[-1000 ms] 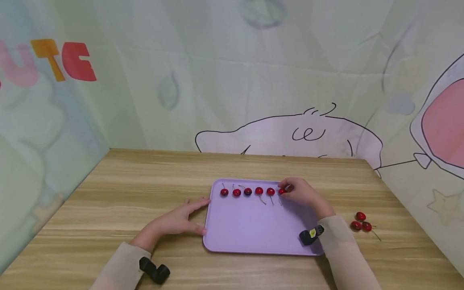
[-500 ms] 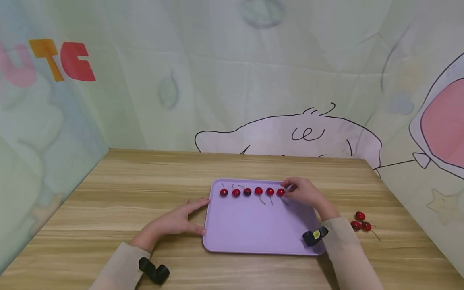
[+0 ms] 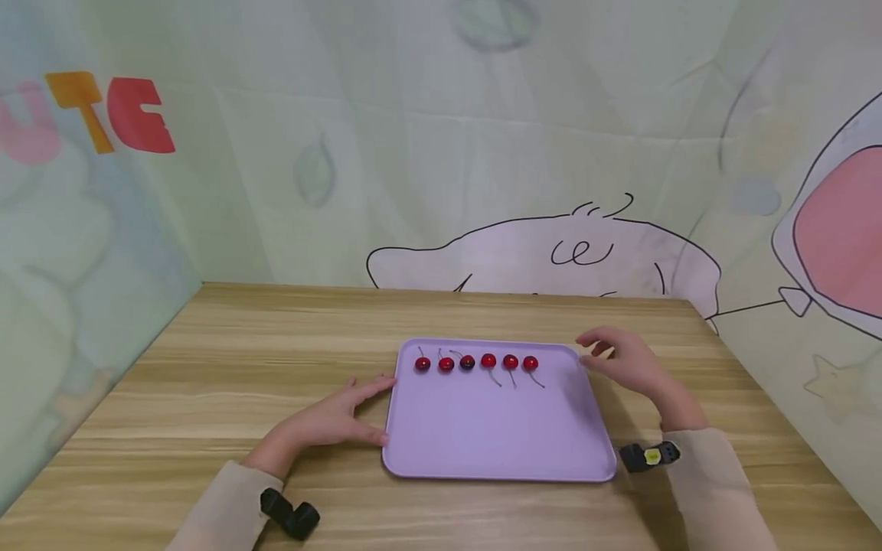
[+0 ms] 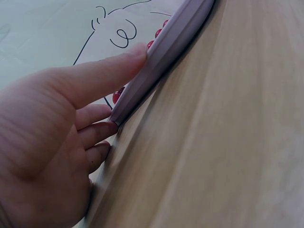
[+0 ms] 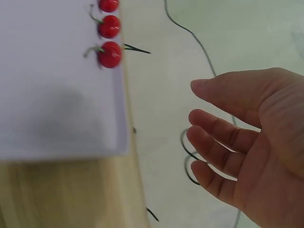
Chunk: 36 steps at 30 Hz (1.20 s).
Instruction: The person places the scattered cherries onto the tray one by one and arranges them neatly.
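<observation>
A lilac tray (image 3: 496, 436) lies on the table with several red cherries in a row along its far side. The rightmost cherry (image 3: 530, 363) has its stem pointing down and right; the third from the left (image 3: 467, 363) is darker. My left hand (image 3: 327, 417) touches the tray's left edge with thumb and fingers spread, its thumb against the rim (image 4: 156, 61) in the left wrist view. My right hand (image 3: 623, 360) hovers by the tray's far right corner, holding nothing. In the right wrist view its fingers (image 5: 221, 147) are relaxed and apart from the tray.
The wooden table (image 3: 289, 329) reaches back to a printed cloth backdrop (image 3: 262, 176). Each sleeve cuff carries a black wrist device, one on the left (image 3: 289, 514) and one on the right (image 3: 650, 456).
My right hand has let go of the rightmost cherry and moved right, off the tray. The loose cherries on the table at right are now hidden behind that arm. My left hand stays put.
</observation>
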### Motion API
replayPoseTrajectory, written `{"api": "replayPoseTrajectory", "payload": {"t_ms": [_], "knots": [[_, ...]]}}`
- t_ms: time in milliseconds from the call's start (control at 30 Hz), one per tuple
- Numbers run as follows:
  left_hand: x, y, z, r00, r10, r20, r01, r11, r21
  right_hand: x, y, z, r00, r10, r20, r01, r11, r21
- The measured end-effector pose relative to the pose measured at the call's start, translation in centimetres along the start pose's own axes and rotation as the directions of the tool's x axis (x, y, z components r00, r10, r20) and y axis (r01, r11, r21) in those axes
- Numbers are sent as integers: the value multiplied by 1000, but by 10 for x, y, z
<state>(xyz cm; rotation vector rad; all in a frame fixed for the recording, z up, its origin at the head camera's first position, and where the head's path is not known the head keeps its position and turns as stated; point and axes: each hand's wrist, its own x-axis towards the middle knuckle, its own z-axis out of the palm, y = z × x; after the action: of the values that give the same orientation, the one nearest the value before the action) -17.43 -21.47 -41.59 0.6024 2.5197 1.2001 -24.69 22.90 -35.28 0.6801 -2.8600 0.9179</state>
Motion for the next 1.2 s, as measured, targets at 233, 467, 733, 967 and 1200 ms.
{"api": "replayPoseTrajectory", "payload": {"t_ms": [233, 467, 733, 967, 1200], "knots": [[0, 0, 0, 1000, 6, -5, -6, 1000, 0, -24, 6, -32, 998, 39, -54, -43, 997, -71], [1, -1, -1, 1000, 10, -3, -10, 1000, 2, -46, 12, -52, 995, 52, -81, -62, 991, -120], [1, -1, -1, 1000, 9, -6, -9, 1000, 1, -64, 25, -58, 993, 53, -104, -67, 988, -139], [0, 1, 0, 1000, 16, -7, -16, 1000, 0, -78, 43, -51, 984, 158, -83, -169, 975, -143], [0, 1, 0, 1000, 8, -1, -8, 1000, -3, -86, 63, -46, 970, 229, -80, -238, 963, -123]]}}
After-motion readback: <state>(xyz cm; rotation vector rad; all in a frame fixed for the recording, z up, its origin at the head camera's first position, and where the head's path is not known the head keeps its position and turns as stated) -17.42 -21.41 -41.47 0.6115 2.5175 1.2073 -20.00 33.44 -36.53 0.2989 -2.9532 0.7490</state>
